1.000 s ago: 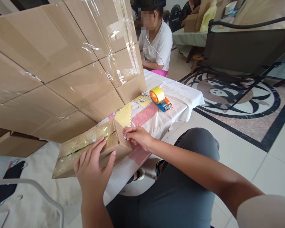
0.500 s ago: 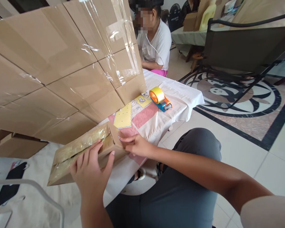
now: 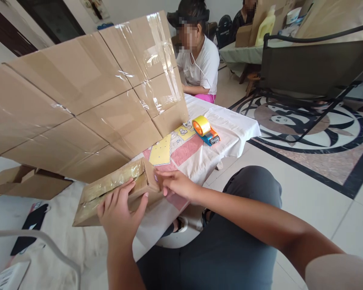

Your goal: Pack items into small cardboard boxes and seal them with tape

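A small flat cardboard parcel (image 3: 109, 189) with yellowish tape along its top lies at the near edge of the cloth-covered table (image 3: 230, 125). My left hand (image 3: 119, 213) grips its near long side, fingers over the top face. My right hand (image 3: 175, 183) presses with its fingertips on the parcel's right end flap. A yellow roll of tape in an orange and blue dispenser (image 3: 205, 129) rests on the table beyond, out of reach of both hands.
A large taped cardboard sheet (image 3: 87, 100) leans over the table's left part. Another person in a white shirt (image 3: 199, 64) sits at the far end. A dark folding chair (image 3: 314, 64) stands right. An open carton (image 3: 27, 183) lies on the floor left.
The parcel has shifted slightly left and toward me, and my right hand has slid along its end flap. The view has tilted upward.
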The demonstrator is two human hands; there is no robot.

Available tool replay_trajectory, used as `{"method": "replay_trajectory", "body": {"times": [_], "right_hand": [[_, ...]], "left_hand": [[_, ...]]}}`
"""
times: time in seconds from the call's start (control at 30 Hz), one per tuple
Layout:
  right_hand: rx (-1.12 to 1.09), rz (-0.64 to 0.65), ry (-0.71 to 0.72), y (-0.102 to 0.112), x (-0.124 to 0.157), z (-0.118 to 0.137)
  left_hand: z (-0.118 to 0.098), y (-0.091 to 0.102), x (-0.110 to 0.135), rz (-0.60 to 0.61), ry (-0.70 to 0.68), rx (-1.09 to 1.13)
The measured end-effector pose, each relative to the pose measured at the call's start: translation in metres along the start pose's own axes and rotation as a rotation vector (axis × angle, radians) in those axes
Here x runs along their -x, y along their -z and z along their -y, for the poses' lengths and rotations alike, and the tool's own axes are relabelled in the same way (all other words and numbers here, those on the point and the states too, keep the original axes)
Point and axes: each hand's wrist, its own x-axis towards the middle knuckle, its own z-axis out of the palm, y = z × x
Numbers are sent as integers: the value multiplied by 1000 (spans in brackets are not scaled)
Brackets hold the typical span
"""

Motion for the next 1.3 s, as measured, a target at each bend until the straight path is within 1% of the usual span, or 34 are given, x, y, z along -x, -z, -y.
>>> {"method": "replay_trajectory", "body": {"times": [0.07, 0.17, 0.23, 0.3, 0.33, 0.43, 0.57, 0.6, 0.7, 0.73, 0.83, 0.87, 0.97, 1.0, 1.1, 1.13, 1.17, 1.23, 1.27, 1.3], "right_hand": [[-1, -10, 9, -1, 3, -1], [42, 59, -11, -2, 4, -3], [26, -8, 4, -2, 3, -5], [12, -88, 55, -5, 2, -9], [18, -104, 89, -7, 1, -12], [64, -72, 140, -13, -5, -21], [11, -193, 116, -13, -14, -27], [3, -193, 128, -13, -14, -26], [39, -80, 140, -12, -12, -21], [46, -74, 135, -11, -11, -18], [4, -140, 139, -11, -6, -8], [2, -120, 156, -11, -5, -6], [80, 14, 175, -17, -4, -5], [102, 8, 177, -18, -5, -6], [127, -104, 204, -17, -9, -9], [146, -88, 196, -14, -11, -9], [176, -34, 172, -9, -12, -8], [263, 123, 93, 2, -13, -4], [306, 170, 67, 8, -13, -2], [338, 187, 66, 13, -13, 0]], "left_hand": [[0, -1, 0, 1, 1, 1], [0, -2, 0, 2, -21, 4], [1, -3, 0, -8, -23, 3], [2, -3, 0, -14, -24, 1], [2, -3, 0, -11, -26, 2], [4, -3, -1, 14, -35, 13], [5, -3, -1, 10, -27, 40], [5, -3, 0, 9, -25, 43], [5, -3, 2, 5, -18, 48], [5, -3, 2, -2, -12, 49], [5, -4, 3, -27, 21, 45], [5, -5, 3, -31, 31, 43], [8, -7, 4, -38, 45, 47], [9, -7, 4, -43, 51, 50], [10, -9, 6, -48, 86, 55], [10, -9, 6, -45, 96, 54], [10, -9, 7, -42, 99, 52], [11, -9, 8, -40, 94, 53], [12, -9, 8, -44, 91, 56], [12, -9, 9, -48, 86, 59]]}}
